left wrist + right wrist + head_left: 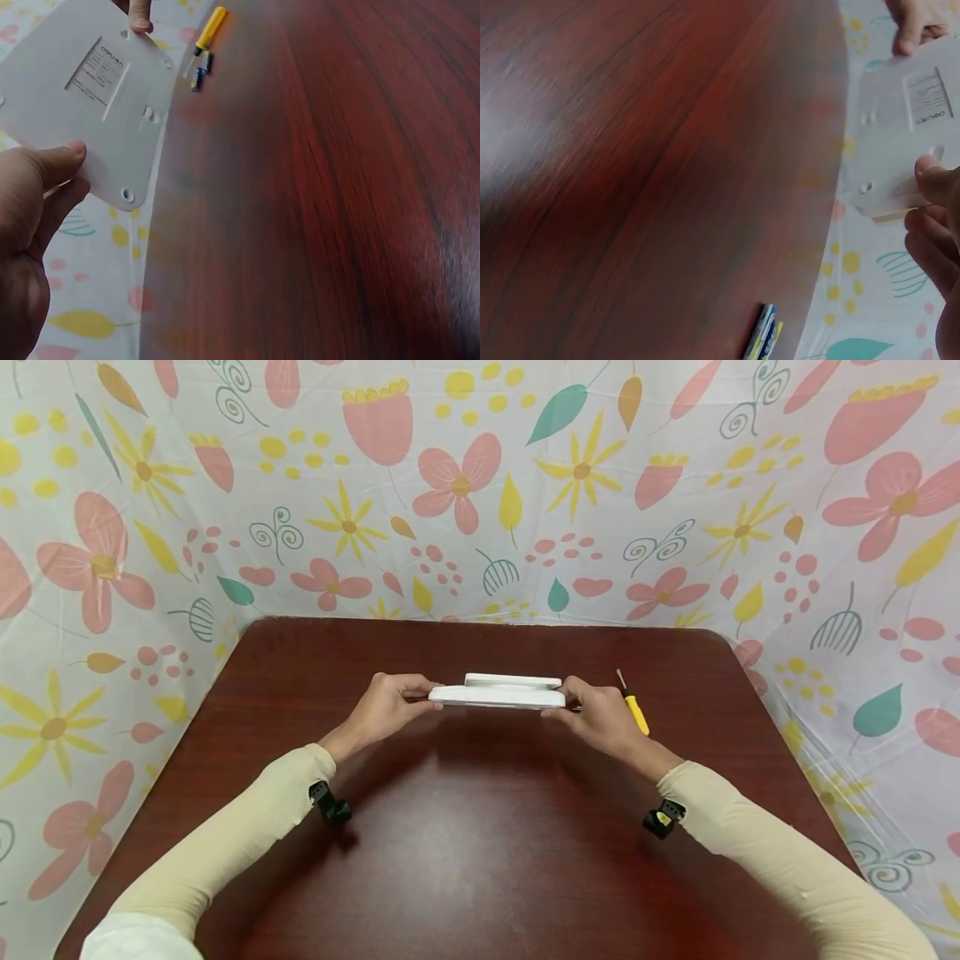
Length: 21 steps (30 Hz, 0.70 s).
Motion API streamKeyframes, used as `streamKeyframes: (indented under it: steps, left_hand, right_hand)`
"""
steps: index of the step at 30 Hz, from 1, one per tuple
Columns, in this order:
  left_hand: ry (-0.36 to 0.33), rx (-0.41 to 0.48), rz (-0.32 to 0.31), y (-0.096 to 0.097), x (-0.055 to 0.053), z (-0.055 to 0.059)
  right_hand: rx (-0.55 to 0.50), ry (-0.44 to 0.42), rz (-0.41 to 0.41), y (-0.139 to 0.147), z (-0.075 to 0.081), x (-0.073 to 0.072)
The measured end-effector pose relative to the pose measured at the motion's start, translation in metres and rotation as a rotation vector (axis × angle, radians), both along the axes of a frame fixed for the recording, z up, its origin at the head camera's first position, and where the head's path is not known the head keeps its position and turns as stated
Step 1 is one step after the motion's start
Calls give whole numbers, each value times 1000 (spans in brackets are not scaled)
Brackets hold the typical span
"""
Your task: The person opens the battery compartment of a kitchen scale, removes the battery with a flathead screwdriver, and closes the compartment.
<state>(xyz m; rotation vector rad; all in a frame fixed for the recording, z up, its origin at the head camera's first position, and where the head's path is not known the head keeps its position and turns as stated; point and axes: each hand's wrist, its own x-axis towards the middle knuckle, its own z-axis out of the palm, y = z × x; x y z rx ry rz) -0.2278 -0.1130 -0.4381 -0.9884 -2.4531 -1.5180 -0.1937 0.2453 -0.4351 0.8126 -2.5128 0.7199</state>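
Observation:
A white desk calculator (pixel 495 697) is held up above the table, its edge toward the head camera. Its underside (pixel 112 142), with a printed label, small round feet and recessed holes, shows in both wrist views. My left hand (pixel 384 708) pinches one end, thumb on the underside in the left wrist view. The opposite end is gripped by my right hand (pixel 600 714), whose thumb presses the underside (pixel 889 142) in the right wrist view. The keys and front face are hidden.
A yellow-handled screwdriver (pixel 636 712) lies on the dark red-brown table (pixel 450 843), right of my right hand. Beside it, two small batteries (pixel 201 71) appear in the left wrist view. A flower-patterned curtain (pixel 465 568) surrounds the table's back and sides.

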Motion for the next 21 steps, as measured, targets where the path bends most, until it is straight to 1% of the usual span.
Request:
streamKeyframes:
  steps: [3, 6, 10, 12, 15, 18, 21]
  left_hand:
    - [67, -56, -21, -2, -2, -2]
    - [161, -126, -54, -4, -5, -6]
    - [339, -221, -107, -6, -8, -11]
    - [436, -271, -124, -6, -8, -13]
    - [551, -343, -146, -6, -9, -17]
    - [615, -395, -173, -6, -9, -20]
    - [639, -441, -199, -5, -8, -22]
  right_hand:
    - [79, 135, 54, 4, -6, -2]
    - [144, 240, 114, 8, -12, -4]
    - [210, 350, 196, 13, -19, -9]
    - [231, 389, 244, 16, -23, -12]
    - [247, 438, 310, 18, -27, -16]
    - [259, 487, 348, 18, -32, -19]
    - [268, 545, 379, 18, -36, -22]
